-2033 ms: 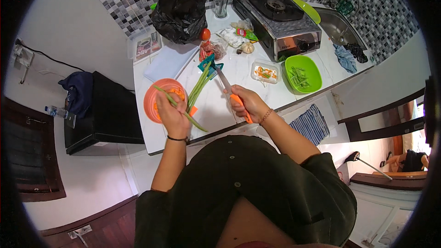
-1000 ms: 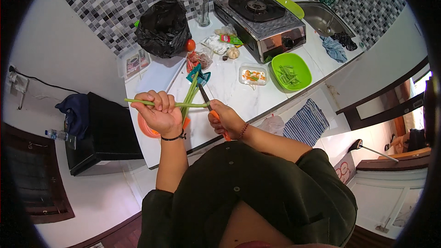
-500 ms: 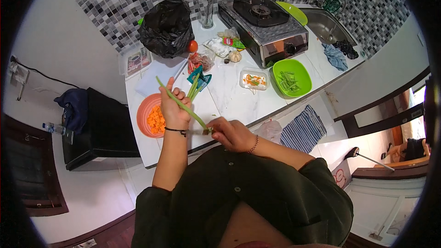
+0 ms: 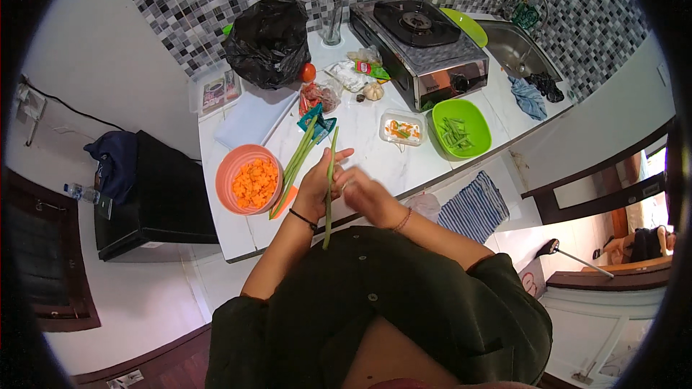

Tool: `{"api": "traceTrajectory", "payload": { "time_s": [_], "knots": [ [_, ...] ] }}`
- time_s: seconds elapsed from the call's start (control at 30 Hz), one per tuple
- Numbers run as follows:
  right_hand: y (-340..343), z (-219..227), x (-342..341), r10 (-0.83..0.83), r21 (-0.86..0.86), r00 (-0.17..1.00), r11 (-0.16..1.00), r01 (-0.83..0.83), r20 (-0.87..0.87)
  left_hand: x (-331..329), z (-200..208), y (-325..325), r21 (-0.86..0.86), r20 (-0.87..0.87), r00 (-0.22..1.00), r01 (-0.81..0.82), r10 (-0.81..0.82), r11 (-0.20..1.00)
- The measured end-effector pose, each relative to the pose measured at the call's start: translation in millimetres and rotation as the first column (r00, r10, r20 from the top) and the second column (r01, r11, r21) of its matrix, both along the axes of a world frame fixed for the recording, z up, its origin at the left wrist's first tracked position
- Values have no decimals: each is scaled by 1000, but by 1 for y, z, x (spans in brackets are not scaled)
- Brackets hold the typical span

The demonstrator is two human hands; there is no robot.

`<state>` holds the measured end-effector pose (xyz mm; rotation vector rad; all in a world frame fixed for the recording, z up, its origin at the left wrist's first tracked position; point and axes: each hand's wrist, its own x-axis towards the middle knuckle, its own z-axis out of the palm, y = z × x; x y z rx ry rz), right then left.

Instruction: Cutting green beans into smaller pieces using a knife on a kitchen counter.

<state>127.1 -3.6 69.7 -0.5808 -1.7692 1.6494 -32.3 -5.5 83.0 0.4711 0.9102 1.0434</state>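
Observation:
My left hand (image 4: 314,186) is closed around a long green bean (image 4: 329,209), which stands nearly upright in the view with its lower end near my shirt. Close beside it is my right hand (image 4: 371,198), its fingers smeared by motion, so I cannot make out what they hold. Several uncut long beans (image 4: 295,162) lie on the counter left of my hands, partly over a flat orange thing (image 4: 287,200). Left of these sits a pink bowl (image 4: 223,191) of diced carrot (image 4: 255,184). Cut bean pieces (image 4: 455,135) fill part of a green bowl (image 4: 481,117) to the right.
A clear plastic tub (image 4: 422,134) with orange and green bits stands beside the green bowl. Farther back are a gas stove (image 4: 447,57), a sink (image 4: 513,54), a black plastic bag (image 4: 267,43), a tomato (image 4: 308,72), garlic (image 4: 373,91) and a pale board (image 4: 256,122).
The held bean has swung from a slant to nearly upright. My left hand has moved right and down, uncovering the carrot bowl and the lying beans. My right hand has shifted slightly right.

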Motion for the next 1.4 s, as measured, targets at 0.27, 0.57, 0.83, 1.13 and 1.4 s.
{"api": "traceTrajectory", "payload": {
  "time_s": [0.27, 0.57, 0.83, 1.13, 1.4],
  "knots": [
    [57, -44, 0, -167, -695, 954, 655, 297, 250, -25, -3, -31, 127, -243, 898, -346, 368, 929],
    [53, -49, -57, -79, -649, 989, 748, 141, 124, -37, 4, -41, 276, -253, 816, -454, 520, 847],
    [104, -85, -31, -553, -26, 796, 817, 576, 246, -20, -1, -43, 369, -436, 756, -345, 488, 863],
    [55, -19, 27, -134, -609, 977, 765, 208, 165, 20, -11, -24, 261, -589, 656, -397, 471, 880],
    [2, -12, 121, 24, -822, 998, 568, 39, 64, 66, -82, 17, 397, -663, 552, -313, 506, 863]
  ]
}}
